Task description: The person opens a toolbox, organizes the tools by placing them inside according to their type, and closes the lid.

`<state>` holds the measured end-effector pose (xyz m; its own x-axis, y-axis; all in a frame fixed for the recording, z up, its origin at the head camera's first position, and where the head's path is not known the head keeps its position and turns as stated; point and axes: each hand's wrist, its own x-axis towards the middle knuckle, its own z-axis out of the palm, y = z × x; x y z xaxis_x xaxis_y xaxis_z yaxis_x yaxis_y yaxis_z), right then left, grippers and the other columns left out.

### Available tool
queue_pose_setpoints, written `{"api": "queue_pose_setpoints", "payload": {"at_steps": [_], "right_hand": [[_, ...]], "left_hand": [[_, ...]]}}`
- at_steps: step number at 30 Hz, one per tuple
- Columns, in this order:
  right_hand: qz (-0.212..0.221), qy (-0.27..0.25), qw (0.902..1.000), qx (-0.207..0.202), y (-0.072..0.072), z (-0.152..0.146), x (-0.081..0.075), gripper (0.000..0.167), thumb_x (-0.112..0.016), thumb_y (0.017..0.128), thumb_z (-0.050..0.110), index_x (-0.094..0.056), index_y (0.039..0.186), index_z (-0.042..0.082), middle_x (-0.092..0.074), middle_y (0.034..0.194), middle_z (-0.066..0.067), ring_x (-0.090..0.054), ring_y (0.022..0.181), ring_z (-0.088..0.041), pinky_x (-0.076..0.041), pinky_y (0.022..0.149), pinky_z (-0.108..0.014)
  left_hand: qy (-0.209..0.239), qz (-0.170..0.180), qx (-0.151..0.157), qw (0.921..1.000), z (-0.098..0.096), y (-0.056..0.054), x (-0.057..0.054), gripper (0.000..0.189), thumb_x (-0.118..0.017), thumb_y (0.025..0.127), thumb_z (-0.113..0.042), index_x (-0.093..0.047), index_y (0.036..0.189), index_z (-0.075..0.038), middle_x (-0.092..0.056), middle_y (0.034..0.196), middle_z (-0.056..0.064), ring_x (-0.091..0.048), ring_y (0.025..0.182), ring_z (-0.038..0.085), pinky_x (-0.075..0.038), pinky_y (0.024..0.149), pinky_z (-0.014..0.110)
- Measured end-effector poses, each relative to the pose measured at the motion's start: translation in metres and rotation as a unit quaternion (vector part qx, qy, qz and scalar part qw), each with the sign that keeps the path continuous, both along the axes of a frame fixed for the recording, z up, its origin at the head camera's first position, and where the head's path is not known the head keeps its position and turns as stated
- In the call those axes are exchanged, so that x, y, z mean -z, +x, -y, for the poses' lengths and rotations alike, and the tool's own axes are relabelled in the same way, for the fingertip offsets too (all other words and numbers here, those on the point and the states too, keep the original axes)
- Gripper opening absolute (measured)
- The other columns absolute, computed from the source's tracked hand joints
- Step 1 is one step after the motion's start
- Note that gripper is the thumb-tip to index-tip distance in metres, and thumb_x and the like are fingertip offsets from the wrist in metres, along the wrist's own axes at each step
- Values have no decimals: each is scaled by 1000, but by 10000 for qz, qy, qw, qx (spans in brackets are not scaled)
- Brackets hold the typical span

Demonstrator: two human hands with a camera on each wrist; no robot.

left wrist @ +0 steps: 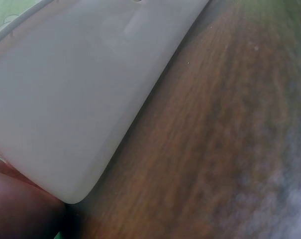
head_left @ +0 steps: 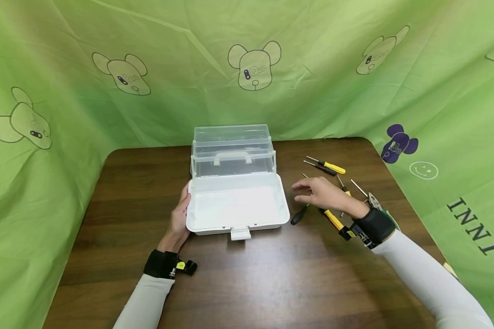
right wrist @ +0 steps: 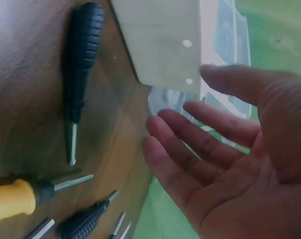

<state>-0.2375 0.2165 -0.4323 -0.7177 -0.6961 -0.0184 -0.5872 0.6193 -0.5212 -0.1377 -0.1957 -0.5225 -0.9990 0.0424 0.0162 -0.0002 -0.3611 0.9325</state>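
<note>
A white toolbox with a clear lid stands raised open on the table, its lower tray bare inside. My left hand holds the box's left side, thumb at the rim and fingers along the outer wall. In the left wrist view the box's pale wall fills the left, with part of a finger at its corner. My right hand hovers just right of the box, fingers loosely bent and holding nothing. Under it lies a black-handled screwdriver, also plain in the right wrist view.
Right of the box lie more screwdrivers: a yellow-handled one, another yellow one and a black one farther back. A metal-headed tool is partly hidden by my right wrist. Green cloth hangs around the wooden table.
</note>
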Motion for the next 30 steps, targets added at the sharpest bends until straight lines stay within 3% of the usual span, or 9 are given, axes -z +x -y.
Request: {"api": "queue_pose_setpoints", "payload": {"at_steps": [6,13,21,30], "right_hand": [[-473,383,9956,-716,11,-3,5,37,-85,88,8,-74,122,-3,-74,118,-17,-72,108,-35,-57,92,-50],[-686,259,9886,-1314,17,-8,15,37,-90,81,2,-76,115,-1,-75,110,-12,-72,102,-29,-58,88,-47],[-707,194,9873,-1409,22,-9,28,37,-91,79,0,-77,112,0,-74,107,-9,-70,100,-24,-58,87,-44],[-1218,464,9810,-1440,26,-10,43,34,-92,76,2,-78,107,6,-70,99,-2,-66,94,-18,-56,84,-43]], "left_hand": [[14,-11,-6,10000,-1,0,-2,59,-16,116,-19,3,170,-6,-2,178,8,0,162,20,-3,130,40],[20,-22,0,10000,0,1,-1,59,-16,116,-19,4,170,-5,-1,178,9,1,162,20,-4,130,39],[-14,-27,2,10000,-1,2,-1,59,-15,115,-18,4,169,-4,-1,178,10,1,162,21,-3,130,39],[-15,-39,-19,10000,-1,2,-2,59,-15,116,-18,3,170,-4,-1,178,10,1,162,21,-4,129,37]]}}
